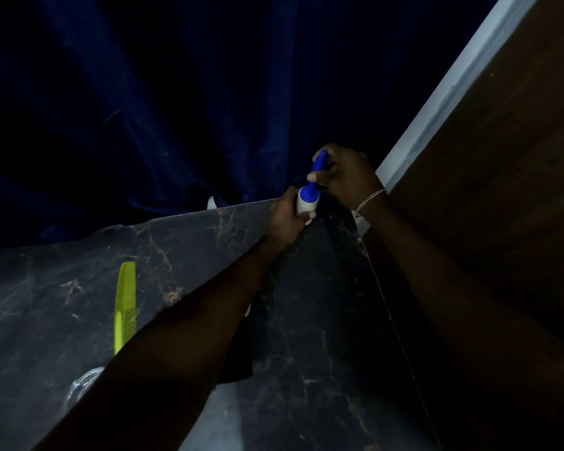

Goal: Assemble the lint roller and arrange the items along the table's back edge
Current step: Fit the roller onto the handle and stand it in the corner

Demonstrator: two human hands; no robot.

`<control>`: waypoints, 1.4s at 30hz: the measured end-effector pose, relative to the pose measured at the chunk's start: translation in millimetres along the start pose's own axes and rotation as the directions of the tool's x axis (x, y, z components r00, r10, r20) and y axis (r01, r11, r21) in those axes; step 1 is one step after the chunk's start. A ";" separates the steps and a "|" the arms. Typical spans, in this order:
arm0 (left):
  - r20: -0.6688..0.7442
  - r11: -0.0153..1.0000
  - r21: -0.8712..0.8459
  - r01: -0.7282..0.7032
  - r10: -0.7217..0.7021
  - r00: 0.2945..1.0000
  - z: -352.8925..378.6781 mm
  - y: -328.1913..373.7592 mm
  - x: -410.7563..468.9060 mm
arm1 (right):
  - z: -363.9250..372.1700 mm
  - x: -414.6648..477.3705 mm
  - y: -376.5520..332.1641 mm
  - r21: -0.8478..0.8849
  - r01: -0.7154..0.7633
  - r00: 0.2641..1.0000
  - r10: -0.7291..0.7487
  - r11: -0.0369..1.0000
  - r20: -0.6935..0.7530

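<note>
Lint roller close to joined at the far corner; lining-up along the back edge not yet done.

Nearest, out on the dark, gold-veined table (306, 320): something clear and glassy (85, 382), hard to identify, then a flat yellow-green comb (124, 304), fine-toothed along one side. Farther, by the rear edge: left hand (287, 216) wrapped round the white roll (306, 205), right hand (349, 177) clenched on the glossy blue handle (318, 167), seemingly pressing them together. Beyond, folded blue curtain (176, 109).
</note>
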State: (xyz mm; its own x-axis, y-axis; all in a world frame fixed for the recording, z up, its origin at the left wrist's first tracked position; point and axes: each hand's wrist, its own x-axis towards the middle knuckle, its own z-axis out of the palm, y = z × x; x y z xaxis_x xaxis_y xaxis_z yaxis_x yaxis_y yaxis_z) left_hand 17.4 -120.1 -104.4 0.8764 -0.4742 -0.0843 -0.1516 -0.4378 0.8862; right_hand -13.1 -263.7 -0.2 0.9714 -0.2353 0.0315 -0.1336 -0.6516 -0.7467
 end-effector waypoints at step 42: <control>0.033 0.545 0.818 -0.182 0.272 0.962 -133.6 -2.2 -187.9 | 34.3 -146.4 -56.6 -0.338 0.022 0.989 -0.070 0.941 -0.131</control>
State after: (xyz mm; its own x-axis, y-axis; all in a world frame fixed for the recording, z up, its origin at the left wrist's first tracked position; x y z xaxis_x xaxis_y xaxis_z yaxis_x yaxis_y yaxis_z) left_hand -85.9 72.0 -29.7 0.7864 -0.6006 0.1448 -0.6166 -0.7772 0.1253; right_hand -141.1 -167.7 14.7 0.9441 -0.2820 0.1705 -0.1711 -0.8616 -0.4778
